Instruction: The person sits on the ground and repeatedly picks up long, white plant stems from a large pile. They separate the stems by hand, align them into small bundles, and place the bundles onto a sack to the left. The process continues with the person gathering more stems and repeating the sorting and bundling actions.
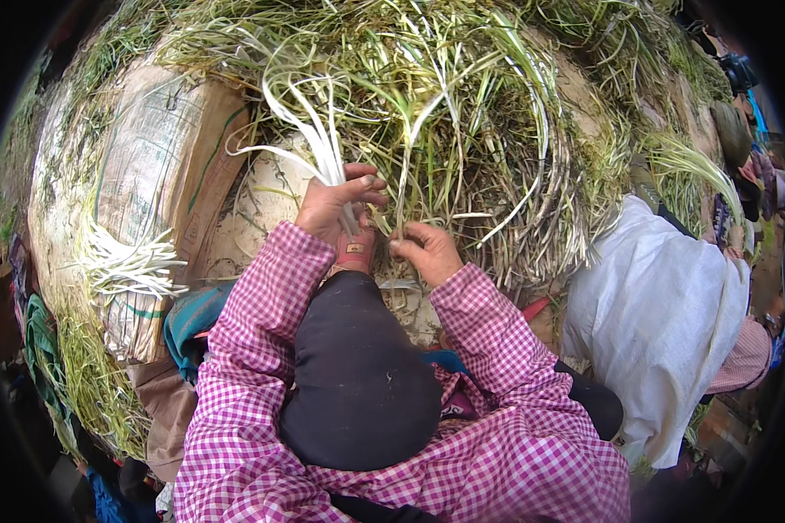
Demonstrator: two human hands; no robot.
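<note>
My left hand (337, 202) grips a small bunch of peeled white plant stalks (320, 147). Their pale upper ends fan out and curl, while the lower ends stick out below my palm. To its right, my right hand (432, 252) pinches the lower part of a long stalk (403, 180) that is still green and leafy towards the top. Just beyond both hands lies a large heap of green, leafy stalks (497, 189) with brownish ends. My pink shoe (355, 252) shows beneath the left hand.
At left, a wrapped rectangular bale (144, 150) bears a pile of white stalks (131, 261). White sheeting (654, 320) covers something at right. Behind it, another person's hand (734, 252) is near a bunch of pale green stalks (700, 163). A red object (535, 308) lies beside my right sleeve.
</note>
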